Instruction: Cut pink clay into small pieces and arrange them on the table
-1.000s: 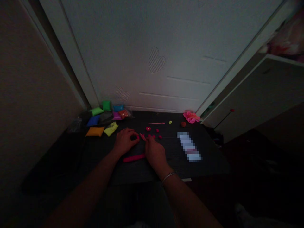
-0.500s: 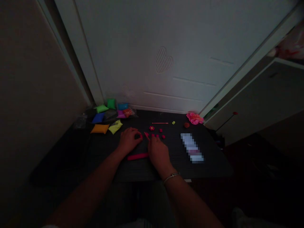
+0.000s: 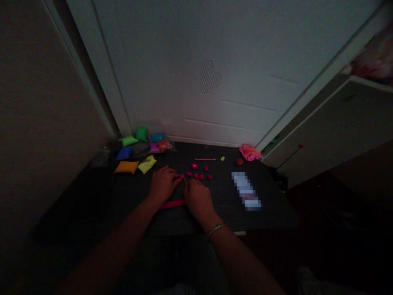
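Light is low on my head feed, yet I make out the left hand, thumb and fingertips drawn close together at a small red piece; whether they pinch it or merely touch it, I cannot tell. From my end, the right hand looks closed around a thin pink tool, its tip just beside that piece. On the dark table I see a red roll nearer the wearer, its right end hidden behind the right hand. Beyond that hand I count five red lumps, then a small red flower. Off to the left lie an orange packet and a yellow packet.
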Tool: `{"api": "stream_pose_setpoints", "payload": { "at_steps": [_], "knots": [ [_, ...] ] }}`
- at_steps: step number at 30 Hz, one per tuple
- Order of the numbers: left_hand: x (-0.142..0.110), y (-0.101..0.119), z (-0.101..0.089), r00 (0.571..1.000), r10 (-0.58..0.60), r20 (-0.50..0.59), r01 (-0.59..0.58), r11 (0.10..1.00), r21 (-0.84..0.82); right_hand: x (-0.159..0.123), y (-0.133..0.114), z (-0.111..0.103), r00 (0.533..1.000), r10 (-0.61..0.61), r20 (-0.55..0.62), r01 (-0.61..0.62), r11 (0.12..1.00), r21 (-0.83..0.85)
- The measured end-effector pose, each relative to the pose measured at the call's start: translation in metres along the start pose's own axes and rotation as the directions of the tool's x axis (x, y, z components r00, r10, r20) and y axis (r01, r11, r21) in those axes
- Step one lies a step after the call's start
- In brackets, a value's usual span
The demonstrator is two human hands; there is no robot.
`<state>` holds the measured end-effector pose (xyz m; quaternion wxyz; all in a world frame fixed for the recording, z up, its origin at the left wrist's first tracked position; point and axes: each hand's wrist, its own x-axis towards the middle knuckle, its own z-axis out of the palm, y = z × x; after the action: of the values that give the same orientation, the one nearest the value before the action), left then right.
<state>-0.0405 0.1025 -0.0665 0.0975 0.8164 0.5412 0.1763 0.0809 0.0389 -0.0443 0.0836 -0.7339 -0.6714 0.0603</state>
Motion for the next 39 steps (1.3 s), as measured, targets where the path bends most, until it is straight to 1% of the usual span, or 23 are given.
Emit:
{"api": "stream_pose_setpoints", "payload": {
  "at_steps": [4,9,10,15,20,24,27,30,33,36,38,39],
  "knots": [
    [-0.003,0.004,0.000,1.000,-0.007,-0.024,0.007,0.999,0.032,0.000,-0.002,0.001,0.999,-0.035,0.011,0.035,0.999,0.028],
    [-0.003,0.005,-0.001,0.999,0.009,-0.034,-0.008,0.999,0.035,-0.001,-0.001,-0.001,0.993,-0.120,0.004,0.121,0.993,-0.008],
    [-0.003,0.005,-0.001,0.999,0.008,-0.039,-0.007,0.999,0.033,-0.001,0.000,-0.002,0.993,-0.116,0.002,0.116,0.993,-0.019],
    [-0.002,0.003,0.000,0.999,-0.004,-0.054,0.005,1.000,0.009,-0.002,0.000,-0.005,1.000,-0.018,-0.013,0.017,0.999,-0.050],
    [-0.001,0.003,-0.001,0.998,-0.018,-0.056,0.017,1.000,-0.010,-0.003,0.000,-0.007,0.998,-0.051,0.028,0.052,0.997,-0.058],
    [0.000,0.001,-0.001,0.997,-0.026,-0.072,0.024,0.999,-0.027,-0.002,0.008,-0.013,1.000,0.000,-0.004,-0.001,1.000,-0.029],
    [0.000,0.000,0.000,0.998,-0.024,-0.063,0.021,0.998,-0.053,0.004,0.017,-0.018,0.998,0.009,-0.060,-0.012,0.999,-0.050],
    [0.002,0.000,0.001,0.999,-0.021,-0.045,0.017,0.997,-0.072,0.014,0.026,-0.023,0.996,-0.061,-0.064,0.053,0.990,-0.128],
    [0.003,-0.001,0.004,0.999,-0.020,-0.050,0.016,0.997,-0.073,0.027,0.031,-0.028,0.980,-0.197,-0.008,0.192,0.965,-0.179],
    [0.005,-0.003,0.007,0.998,-0.007,-0.057,0.003,0.997,-0.071,0.040,0.033,-0.032,0.929,-0.369,0.038,0.369,0.907,-0.203],
    [0.006,-0.004,0.008,0.999,0.006,-0.054,-0.010,0.997,-0.076,0.047,0.033,-0.033,0.895,-0.440,0.072,0.445,0.869,-0.217],
    [0.007,-0.004,0.008,0.999,0.013,-0.050,-0.017,0.996,-0.082,0.049,0.032,-0.033,0.886,-0.454,0.090,0.462,0.857,-0.226]
  ]
}}
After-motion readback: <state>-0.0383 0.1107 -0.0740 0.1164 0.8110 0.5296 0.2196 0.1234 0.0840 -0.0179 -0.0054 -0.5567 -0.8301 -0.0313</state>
